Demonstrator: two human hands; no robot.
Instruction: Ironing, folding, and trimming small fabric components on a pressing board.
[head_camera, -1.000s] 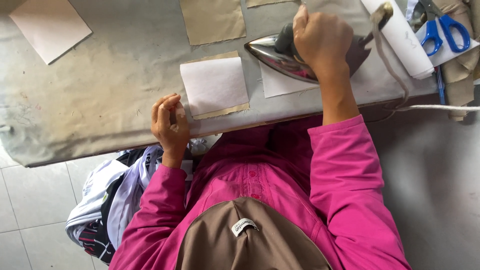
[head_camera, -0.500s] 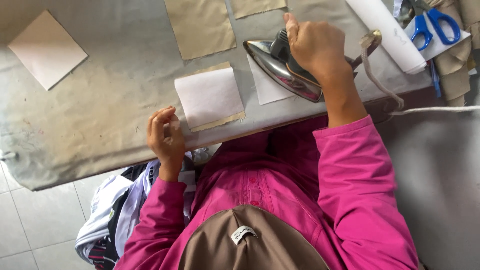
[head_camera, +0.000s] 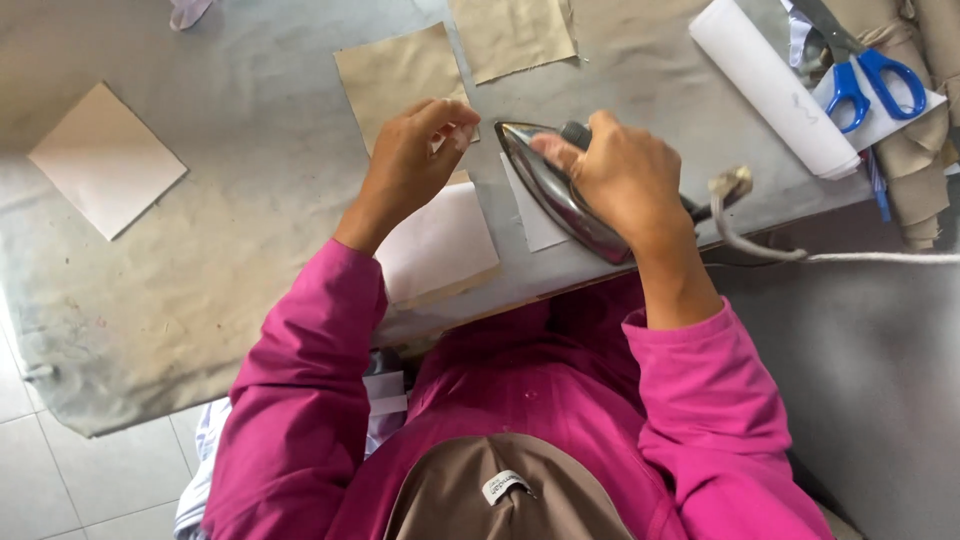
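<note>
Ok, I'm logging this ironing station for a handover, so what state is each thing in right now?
Iron: tilted on its edge, gripped by the right hand.
Left hand: on the tan fabric square, fingers curled.
White sheet: flat on tan fabric at the board's edge.
Scissors: closed, lying on white paper.
White roll: rolled up, lying flat.
Pale square: flat, apart.

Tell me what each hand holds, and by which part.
The right hand grips the iron by its top handle. The left hand rests fingertips on a tan fabric piece; no clear grip shows.
</note>
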